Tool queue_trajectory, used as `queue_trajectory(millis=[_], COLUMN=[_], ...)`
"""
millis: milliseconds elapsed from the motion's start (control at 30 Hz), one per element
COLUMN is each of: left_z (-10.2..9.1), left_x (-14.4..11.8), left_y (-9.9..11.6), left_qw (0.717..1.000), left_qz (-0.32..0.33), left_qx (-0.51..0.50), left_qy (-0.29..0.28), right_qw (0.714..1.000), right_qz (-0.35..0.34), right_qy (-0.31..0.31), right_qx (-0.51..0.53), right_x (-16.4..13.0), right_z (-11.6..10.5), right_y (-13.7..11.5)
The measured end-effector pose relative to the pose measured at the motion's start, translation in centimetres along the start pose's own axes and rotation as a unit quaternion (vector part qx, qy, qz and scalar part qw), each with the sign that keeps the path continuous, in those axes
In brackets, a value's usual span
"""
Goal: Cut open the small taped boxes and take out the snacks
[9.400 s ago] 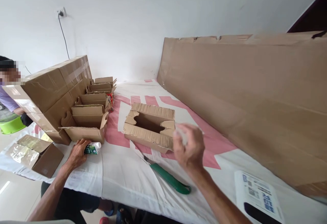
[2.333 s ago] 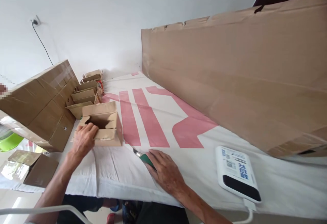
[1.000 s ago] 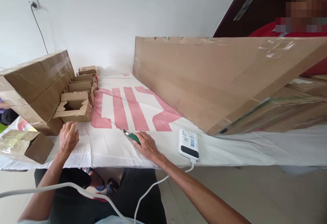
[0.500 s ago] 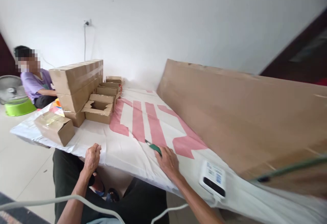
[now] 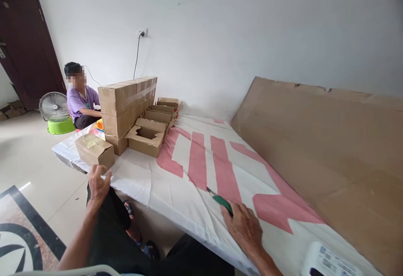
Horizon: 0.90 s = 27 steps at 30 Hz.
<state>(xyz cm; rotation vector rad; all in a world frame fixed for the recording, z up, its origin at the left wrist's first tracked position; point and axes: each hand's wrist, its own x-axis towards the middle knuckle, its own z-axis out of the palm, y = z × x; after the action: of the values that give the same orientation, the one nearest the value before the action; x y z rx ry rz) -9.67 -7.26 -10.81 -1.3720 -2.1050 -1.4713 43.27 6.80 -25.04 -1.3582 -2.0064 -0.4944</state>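
Observation:
My right hand [image 5: 244, 225] rests on the cloth-covered table, wrapped round a green-handled utility knife [image 5: 223, 203] whose blade points away to the upper left. My left hand [image 5: 99, 184] is just off the table's near edge, in front of a closed cardboard box [image 5: 92, 147] with tape on its top. Its fingers are bent and apart, with nothing in them. I cannot tell whether the fingertips touch that box. Behind the box stand stacked long cartons [image 5: 126, 97], with a carton that has a cut-out top [image 5: 146, 138] beside them.
A large cardboard sheet [image 5: 317, 141] leans along the table's right side. A white device [image 5: 330, 261] lies near the front right. Several open cartons [image 5: 163, 110] line the stack. Past the table's left end, a person [image 5: 83, 100] sits beside a fan [image 5: 53, 106].
My left hand has moved left towards the taped box, and its fingers have spread. My right hand still holds the utility knife. The view has turned to the left.

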Motion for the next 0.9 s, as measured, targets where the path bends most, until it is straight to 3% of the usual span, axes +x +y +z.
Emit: queue_trajectory(millis=[167,300,467,567,667,900], left_z=[-3.4,-4.7,-4.9,-4.2,-2.8,1.3], left_x=[9.4,16.1,19.5,18.6,15.4,4.7], left_y=[-3.9,-6.3,-7.5,-7.3,-5.9,1.7], left_qw=[0.995,0.974,0.962,0.962,0.972,0.962], left_qz=[-0.078,-0.226,-0.262,-0.257,-0.214,-0.117], left_qx=[0.036,-0.003,-0.056,-0.062,-0.057,-0.157], left_qy=[0.059,0.000,-0.058,-0.066,-0.072,-0.189], right_qw=[1.000,1.000,0.999,0.998,0.996,0.993], right_qz=[0.015,0.023,0.038,0.052,0.070,0.090], right_qy=[-0.003,-0.007,-0.017,-0.027,-0.047,-0.070], right_qx=[0.000,-0.005,-0.005,-0.006,-0.006,-0.011], right_x=[0.2,0.4,0.7,0.8,1.0,1.3], right_z=[0.0,-0.3,-0.6,-0.7,-0.8,-1.5], right_y=[-0.3,-0.6,-1.2,-1.4,-1.4,-1.9])
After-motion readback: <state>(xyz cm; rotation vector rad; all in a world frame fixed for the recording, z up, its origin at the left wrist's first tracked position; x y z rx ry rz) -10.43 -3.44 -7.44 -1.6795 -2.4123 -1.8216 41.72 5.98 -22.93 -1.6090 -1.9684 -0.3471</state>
